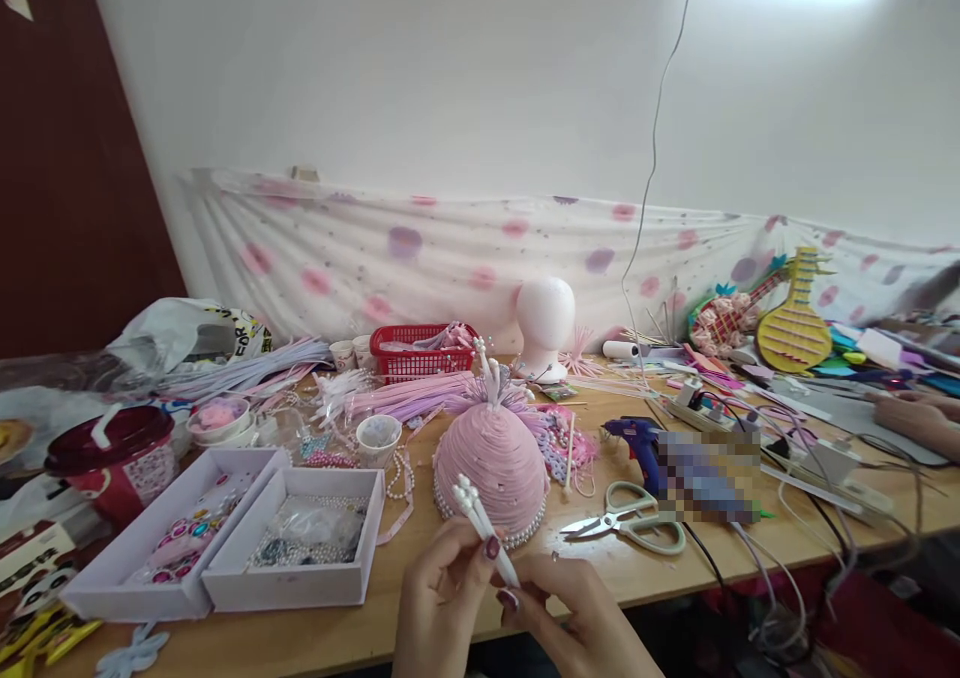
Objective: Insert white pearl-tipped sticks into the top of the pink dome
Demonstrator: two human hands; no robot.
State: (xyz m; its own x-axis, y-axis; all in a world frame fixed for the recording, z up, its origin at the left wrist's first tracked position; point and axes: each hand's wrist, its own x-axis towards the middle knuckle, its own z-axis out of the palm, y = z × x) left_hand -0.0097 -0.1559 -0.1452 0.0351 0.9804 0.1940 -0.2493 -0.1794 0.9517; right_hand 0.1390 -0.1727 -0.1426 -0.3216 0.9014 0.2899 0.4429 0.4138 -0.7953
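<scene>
In front of me I hold a small bundle of white stems with round white tips (477, 510). My left hand (444, 590) pinches it around the middle, the thumb with its dark nail across the stems. My right hand (564, 606) has its fingers closed at the lower end. The tips point up and to the left. Just behind the bundle sits a pink, cord-wrapped dome (491, 463) with a pearl string around its base. White stems with round tips (491, 378) also stand up from the dome's top.
Scissors (626, 528) and a blue glue gun (636, 446) lie right of the dome. White trays of gems (225, 586) and beads stand left. Behind are a red basket (424, 360) and a foam head (546, 318). Power strips with cables (709, 418) and another person's hand (919, 423) are far right.
</scene>
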